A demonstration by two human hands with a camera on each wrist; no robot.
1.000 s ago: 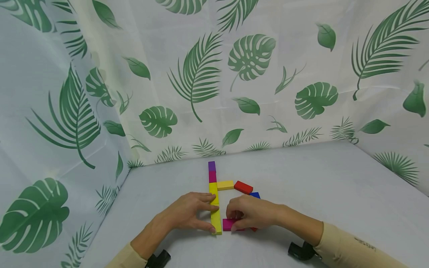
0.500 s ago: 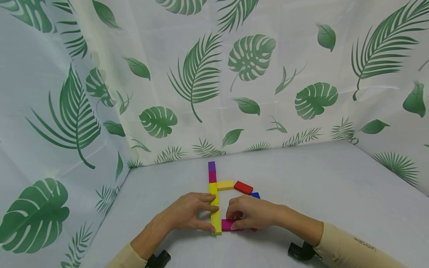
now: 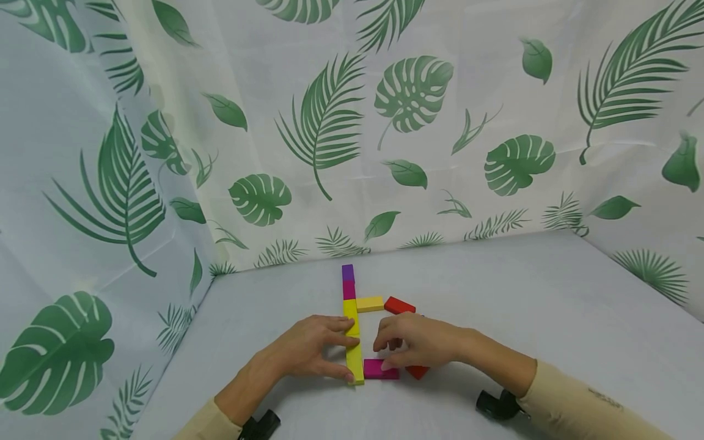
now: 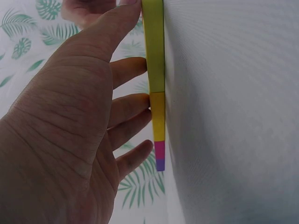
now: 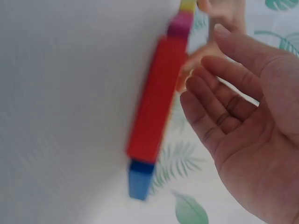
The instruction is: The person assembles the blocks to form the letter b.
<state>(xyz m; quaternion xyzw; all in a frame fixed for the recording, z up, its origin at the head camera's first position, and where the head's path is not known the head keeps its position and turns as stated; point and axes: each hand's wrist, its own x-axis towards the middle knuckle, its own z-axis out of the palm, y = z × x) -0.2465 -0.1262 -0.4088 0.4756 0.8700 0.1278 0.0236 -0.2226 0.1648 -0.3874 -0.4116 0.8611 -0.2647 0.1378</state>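
Observation:
Two yellow blocks lie end to end in a row that continues into a magenta and a purple block at the far end. Along this row my left hand rests with extended fingers, thumb and fingertips touching the yellow blocks. Just right of the row's near end lies a magenta block, set crosswise against it. Over that block hovers my right hand, its fingers loosely bent and holding nothing. A red block follows beside the magenta one, partly hidden by the hand. A blue block shows in the right wrist view.
A pale orange block juts right from the row, and another red block lies slantwise at its end. The white table meets a leaf-printed cloth behind and at both sides.
The magenta block slid slightly left to the yellow row. Afterwards my right hand let go of it and drew a little up and right, uncovering more of the near red block. The left hand stayed.

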